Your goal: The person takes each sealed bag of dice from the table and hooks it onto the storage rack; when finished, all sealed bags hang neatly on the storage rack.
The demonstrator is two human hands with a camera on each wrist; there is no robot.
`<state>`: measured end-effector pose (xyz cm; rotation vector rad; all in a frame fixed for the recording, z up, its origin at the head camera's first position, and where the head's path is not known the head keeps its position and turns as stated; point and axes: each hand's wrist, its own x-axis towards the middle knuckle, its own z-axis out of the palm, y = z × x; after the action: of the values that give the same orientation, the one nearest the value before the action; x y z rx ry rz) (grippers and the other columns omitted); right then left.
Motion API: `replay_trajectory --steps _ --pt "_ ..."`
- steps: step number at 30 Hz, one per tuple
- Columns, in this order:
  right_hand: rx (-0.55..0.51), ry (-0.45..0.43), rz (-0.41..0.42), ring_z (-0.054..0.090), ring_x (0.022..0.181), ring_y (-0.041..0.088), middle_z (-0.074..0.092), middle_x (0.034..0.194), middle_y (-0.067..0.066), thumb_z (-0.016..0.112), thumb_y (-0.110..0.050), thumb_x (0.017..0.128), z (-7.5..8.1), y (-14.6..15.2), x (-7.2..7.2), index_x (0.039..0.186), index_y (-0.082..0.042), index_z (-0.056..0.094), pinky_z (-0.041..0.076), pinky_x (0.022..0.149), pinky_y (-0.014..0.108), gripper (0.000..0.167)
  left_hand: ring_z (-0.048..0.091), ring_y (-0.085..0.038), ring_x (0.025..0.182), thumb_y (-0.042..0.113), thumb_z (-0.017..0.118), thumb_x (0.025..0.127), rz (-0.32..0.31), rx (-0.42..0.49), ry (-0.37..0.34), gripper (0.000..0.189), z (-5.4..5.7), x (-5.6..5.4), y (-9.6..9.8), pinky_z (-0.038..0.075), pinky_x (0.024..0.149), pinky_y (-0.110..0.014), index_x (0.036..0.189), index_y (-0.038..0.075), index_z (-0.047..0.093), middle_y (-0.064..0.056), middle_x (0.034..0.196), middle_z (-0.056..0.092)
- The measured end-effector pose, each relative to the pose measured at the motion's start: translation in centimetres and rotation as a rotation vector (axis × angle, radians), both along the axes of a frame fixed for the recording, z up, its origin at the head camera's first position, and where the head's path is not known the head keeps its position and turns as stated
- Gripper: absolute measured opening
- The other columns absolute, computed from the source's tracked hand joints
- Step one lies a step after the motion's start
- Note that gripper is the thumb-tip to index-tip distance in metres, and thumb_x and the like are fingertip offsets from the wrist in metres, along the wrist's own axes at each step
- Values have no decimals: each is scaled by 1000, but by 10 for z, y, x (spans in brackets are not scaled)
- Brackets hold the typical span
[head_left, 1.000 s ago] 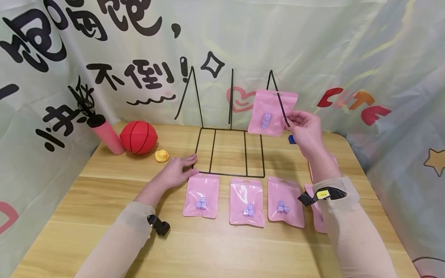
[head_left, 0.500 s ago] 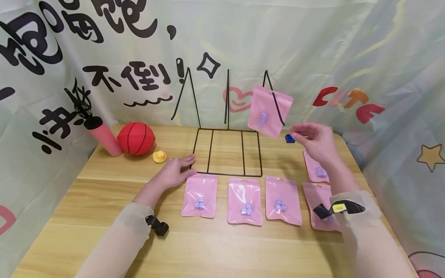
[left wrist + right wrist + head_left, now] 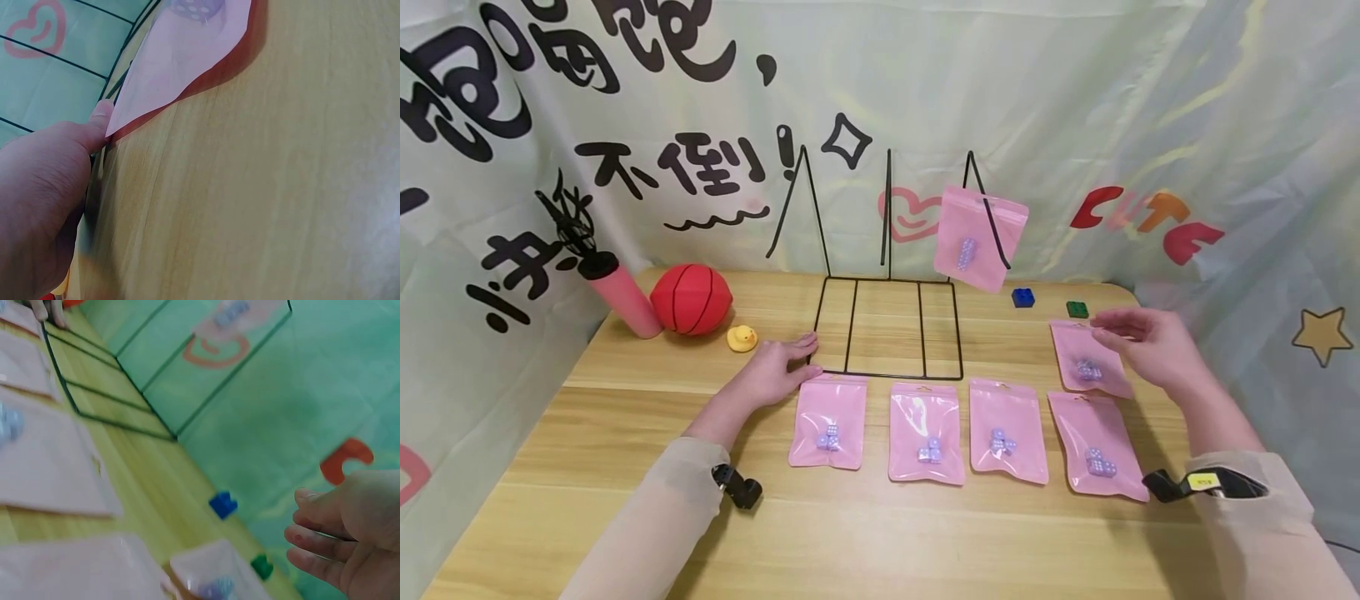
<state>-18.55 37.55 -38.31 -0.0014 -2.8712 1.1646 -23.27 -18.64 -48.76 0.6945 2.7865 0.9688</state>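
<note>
My left hand [image 3: 772, 369] rests on the front left corner of a black wire hook rack [image 3: 957, 329], fingers over the side bar. In the left wrist view its thumb [image 3: 100, 119] lies at the corner of a pink pouch. A pink zip pouch [image 3: 976, 221] with purple dice hangs tilted from the rack's right hook. My right hand [image 3: 1153, 346], holding nothing, hovers with loosely bent fingers over the top edge of the back right pink pouch [image 3: 1071, 337]. In the right wrist view its fingers [image 3: 312, 544] stand apart from the pouch.
Several more pink dice pouches [image 3: 1007, 408] lie in front of the rack. Behind stand a blue brick [image 3: 1022, 297] and a green brick [image 3: 1077, 309]. A yellow duck [image 3: 742, 338], red ball [image 3: 691, 298] and pink vase [image 3: 628, 300] are at the left. A printed curtain backs the table.
My right hand has let go of the pouch, leaving it on the right hook, and moved right and down to the back right pouch. The left hand stays at the rack's corner.
</note>
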Motion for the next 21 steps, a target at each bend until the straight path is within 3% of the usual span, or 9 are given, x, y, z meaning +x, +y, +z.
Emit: replay_trajectory --steps 4,10,12,16,21 --pt "24 -30 -35 60 90 -8 67 128 30 70 -27 105 -13 22 3 133 6 66 50 74 7 43 42 -29 148 26 75 102 5 -4 1 54 0 0 -1 35 121 -49 148 3 59 -10 158 48" --pt "84 -162 -120 62 103 33 64 126 33 68 -33 105 -33 46 5 134 9 62 51 71 20 52 41 -30 149 27 74 102 17 -20 -16 55 2 4 0 30 123 -52 148 3 58 -9 159 47" --pt "84 -206 -148 62 103 39 63 125 34 69 -32 105 -39 51 5 134 12 60 52 70 25 53 40 -31 149 28 74 102 14 -27 -16 55 2 4 0 30 123 -52 149 3 57 -9 159 47" --pt "49 -277 -199 66 90 30 69 110 27 70 -31 104 -48 58 4 133 16 59 54 66 24 57 40 -30 148 30 75 102 17 -23 -9 55 1 3 1 33 121 -49 148 4 58 -8 159 47" --pt "-59 -376 -242 67 79 17 73 92 4 72 -36 102 -53 62 -1 139 16 56 56 65 21 65 40 -30 149 29 75 102 26 -12 -18 55 1 2 0 34 121 -49 148 5 59 -7 159 47"
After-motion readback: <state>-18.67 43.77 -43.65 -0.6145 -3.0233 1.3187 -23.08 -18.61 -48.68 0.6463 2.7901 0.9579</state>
